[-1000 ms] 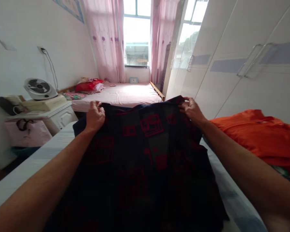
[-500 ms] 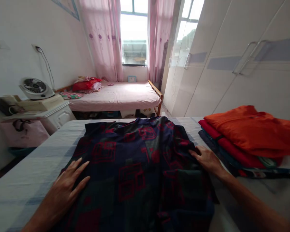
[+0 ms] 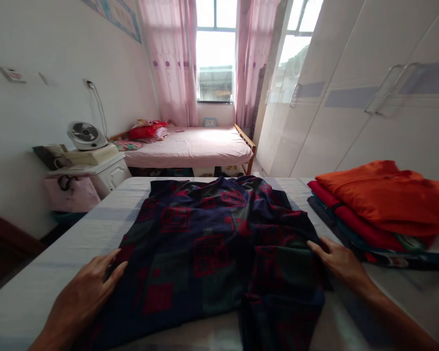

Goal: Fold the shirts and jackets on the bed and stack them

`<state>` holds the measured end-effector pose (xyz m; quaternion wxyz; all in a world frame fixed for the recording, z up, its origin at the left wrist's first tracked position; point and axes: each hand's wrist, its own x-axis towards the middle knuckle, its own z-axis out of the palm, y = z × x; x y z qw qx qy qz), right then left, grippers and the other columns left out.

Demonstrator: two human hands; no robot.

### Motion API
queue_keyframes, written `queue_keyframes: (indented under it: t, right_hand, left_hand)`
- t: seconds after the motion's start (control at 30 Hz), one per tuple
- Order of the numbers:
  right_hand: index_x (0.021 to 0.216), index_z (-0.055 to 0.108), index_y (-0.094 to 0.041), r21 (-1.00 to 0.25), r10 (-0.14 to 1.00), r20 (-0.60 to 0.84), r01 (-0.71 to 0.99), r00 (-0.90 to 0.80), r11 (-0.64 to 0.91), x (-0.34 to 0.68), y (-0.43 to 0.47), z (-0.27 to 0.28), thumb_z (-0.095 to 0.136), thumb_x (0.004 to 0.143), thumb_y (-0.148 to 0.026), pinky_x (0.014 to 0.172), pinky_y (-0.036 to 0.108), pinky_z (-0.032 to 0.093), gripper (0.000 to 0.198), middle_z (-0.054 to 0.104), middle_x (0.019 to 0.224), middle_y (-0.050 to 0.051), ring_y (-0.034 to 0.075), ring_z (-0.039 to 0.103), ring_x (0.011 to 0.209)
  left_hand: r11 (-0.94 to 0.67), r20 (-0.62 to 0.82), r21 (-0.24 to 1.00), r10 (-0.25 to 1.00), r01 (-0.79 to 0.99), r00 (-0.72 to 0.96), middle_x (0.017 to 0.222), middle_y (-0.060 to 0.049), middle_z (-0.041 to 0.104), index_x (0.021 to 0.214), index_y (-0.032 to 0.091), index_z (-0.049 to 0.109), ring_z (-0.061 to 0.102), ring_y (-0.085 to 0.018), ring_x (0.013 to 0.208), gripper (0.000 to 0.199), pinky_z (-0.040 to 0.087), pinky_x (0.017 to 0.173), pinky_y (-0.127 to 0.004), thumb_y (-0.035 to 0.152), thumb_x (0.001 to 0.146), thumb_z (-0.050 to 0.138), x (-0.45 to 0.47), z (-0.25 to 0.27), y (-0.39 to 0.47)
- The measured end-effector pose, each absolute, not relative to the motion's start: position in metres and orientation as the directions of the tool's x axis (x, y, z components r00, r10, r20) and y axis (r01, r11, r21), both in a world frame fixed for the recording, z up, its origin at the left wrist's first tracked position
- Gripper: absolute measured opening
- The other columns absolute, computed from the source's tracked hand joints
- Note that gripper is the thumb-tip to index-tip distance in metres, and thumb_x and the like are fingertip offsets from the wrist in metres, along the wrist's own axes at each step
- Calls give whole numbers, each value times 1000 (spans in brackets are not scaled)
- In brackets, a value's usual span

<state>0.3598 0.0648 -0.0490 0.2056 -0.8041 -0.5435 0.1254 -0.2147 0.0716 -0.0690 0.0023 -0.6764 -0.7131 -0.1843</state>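
Note:
A dark navy patterned garment (image 3: pixel 201 234) with red squares and green patches lies spread over the bed in front of me, its far side rumpled. The right part, which looks like a sleeve (image 3: pixel 281 287), is folded in and hangs toward me. My left hand (image 3: pixel 82 290) rests at the garment's left edge, fingers stretched and thumb apart, touching the cloth. On the opposite side my right hand (image 3: pixel 338 258) touches the right edge with fingers extended, also open. Some fingertips of both hands are hard to make out against the dark fabric.
A stack of folded clothes with an orange top (image 3: pixel 384 195) lies right of the garment on the pale bed sheet (image 3: pixel 54 273). Beyond stand a pink-covered bed (image 3: pixel 197 146), a white wardrobe (image 3: pixel 354 131) and a bedside cabinet (image 3: pixel 111 178) carrying a fan (image 3: pixel 86 135).
My left hand has moved outward from on top of the cloth to its left edge. My right hand has shifted slightly right and toward me. The view has turned left.

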Motion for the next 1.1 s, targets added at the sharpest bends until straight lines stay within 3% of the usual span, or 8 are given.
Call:
queue_keyframes:
  t: [0.17, 0.33, 0.4, 0.53, 0.73, 0.83, 0.97, 1.1]
  right_hand:
    - [103, 59, -21, -589, 809, 204, 729, 552, -348, 358, 54, -40, 25, 79, -61, 81, 43, 46, 57, 66, 102, 16, 35, 61, 98]
    - [95, 60, -22, -567, 824, 125, 721, 553, -398, 367, 53, -55, 27, 78, -57, 75, 47, 48, 51, 67, 85, 16, 38, 63, 87]
    - [97, 61, -16, -578, 818, 115, 707, 564, -406, 368, 53, -62, 30, 76, -54, 84, 49, 47, 54, 68, 95, 20, 39, 62, 96]
    - [114, 58, -3, -722, 759, 74, 559, 647, -407, 367, 52, -65, 35, 72, -51, 105, 43, 35, 68, 55, 127, 25, 35, 49, 122]
    - [117, 58, 0, -788, 716, 57, 472, 695, -395, 365, 47, -62, 38, 69, -49, 106, 38, 35, 72, 55, 128, 24, 33, 49, 122]
    - [103, 65, -7, -743, 727, 114, 544, 677, -391, 363, 45, -60, 38, 70, -48, 98, 37, 42, 59, 63, 118, 20, 33, 55, 115]
    - [84, 66, -21, -579, 859, 121, 738, 497, -345, 364, 54, -47, 31, 81, -54, 76, 35, 49, 49, 72, 90, 10, 29, 66, 91]
    - [101, 64, -19, -402, 884, 179, 852, 432, -335, 373, 96, -25, 34, 86, -50, 75, 32, 46, 46, 69, 103, 11, 26, 64, 94]
  left_hand:
    - [98, 137, 269, 981, 958, -139, 117, -15, 62, 114, 11, 60, 62, -26, 101, 55, 45, 93, -36, 49, 82, 36, -203, -33, 106]
    - [130, 141, 239, 976, 962, -167, 117, -13, 64, 110, 14, 63, 62, -24, 103, 48, 44, 91, -30, 42, 83, 35, -194, -18, 162]
    - [138, 123, 230, 978, 963, -169, 114, -13, 66, 108, 15, 65, 61, -25, 106, 47, 44, 90, -29, 42, 83, 35, -188, -20, 182]
    - [210, 63, 220, 972, 953, -228, 109, -20, 66, 108, 10, 63, 61, -32, 104, 54, 47, 81, -35, 49, 83, 35, -174, -27, 212]
    - [308, 5, 204, 949, 929, -315, 102, -12, 67, 105, 19, 60, 64, -26, 90, 36, 47, 68, -33, 38, 85, 37, -177, -28, 219]
    - [374, 3, 174, 925, 911, -380, 101, -14, 66, 106, 16, 58, 64, -25, 85, 38, 47, 65, -35, 39, 85, 37, -188, -27, 215]
    - [371, 14, 179, 925, 911, -379, 106, -17, 66, 108, 14, 57, 63, -31, 93, 44, 46, 65, -34, 44, 84, 36, -197, -27, 212]
    - [339, -43, 203, 940, 919, -337, 87, -16, 70, 93, 13, 63, 65, -34, 82, 54, 46, 59, -35, 60, 79, 40, -196, -27, 217]
